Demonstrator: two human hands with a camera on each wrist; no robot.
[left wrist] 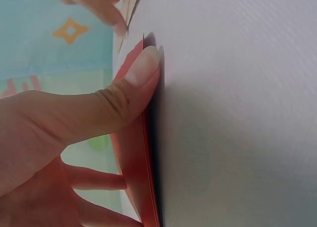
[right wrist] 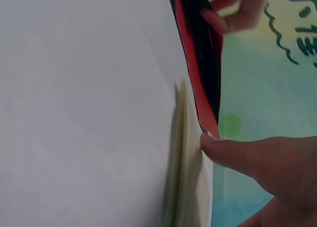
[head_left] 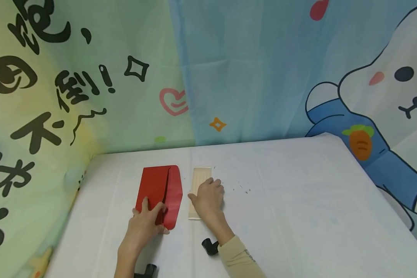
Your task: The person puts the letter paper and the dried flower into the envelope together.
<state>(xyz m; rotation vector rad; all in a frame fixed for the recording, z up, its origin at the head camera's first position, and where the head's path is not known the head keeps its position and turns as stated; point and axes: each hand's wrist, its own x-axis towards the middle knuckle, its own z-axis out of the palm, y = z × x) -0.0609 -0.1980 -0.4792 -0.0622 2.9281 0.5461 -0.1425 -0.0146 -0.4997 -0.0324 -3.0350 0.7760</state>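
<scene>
A red envelope (head_left: 153, 181) lies on the white table with its flap (head_left: 175, 193) folded out to the right. My left hand (head_left: 144, 222) grips the envelope at its near end, thumb along the near edge and other fingers spread over it. Its mouth gapes, dark inside, in the right wrist view. Just right of it lies a cream, flat, long stack (head_left: 198, 181) with fine lengthwise lines. Over this stack is my right hand (head_left: 208, 199), its thumb (right wrist: 223, 150) stretched out toward the envelope and its other fingers reaching past the right side.
Small dark crumbs (head_left: 246, 191) lie to the right of the stack. Black wrist-worn pieces show by my right wrist (head_left: 210, 247) and left wrist (head_left: 149, 270). A printed cloth (head_left: 246, 77) hangs behind the white table (head_left: 299, 216).
</scene>
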